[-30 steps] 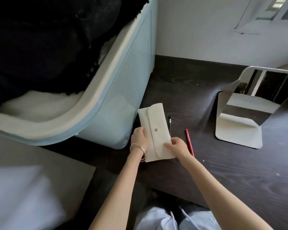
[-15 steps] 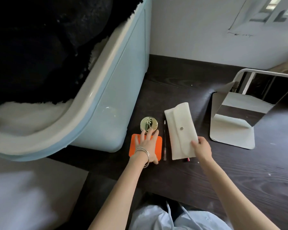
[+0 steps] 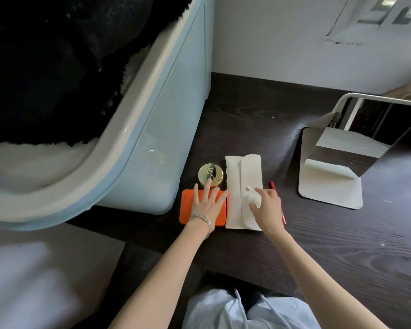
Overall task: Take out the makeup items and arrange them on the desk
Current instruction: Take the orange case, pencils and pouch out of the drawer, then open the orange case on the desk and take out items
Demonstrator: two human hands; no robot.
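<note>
Pressing my left hand flat on the orange case, I have its fingers straight and spread, and the longest one reaches the edge of the round gold compact that lies just behind the case. My right hand rests on the white pouch; its fingers are loosely bent over the flap, near the metal snap, and I cannot tell if they only touch the flap or pinch its edge. The pouch lies flat on the dark tabletop, touching the right side of the orange case, and its flap looks closed. A red pencil lies just beside the pouch on the right, partly hidden under my hand. I think the pouch is soft and light, like felt, so it will bend and slide if I pull it by one corner; it is better to hold the body down with one hand and lift the flap at its rounded edge beside the snap. The compact looks hard and smooth, maybe slippery, so I would take it by the rim from both sides. The pencil is thin and can roll. A standing mirror is well apart on the right, and a pale blue bin stands to the left.
</note>
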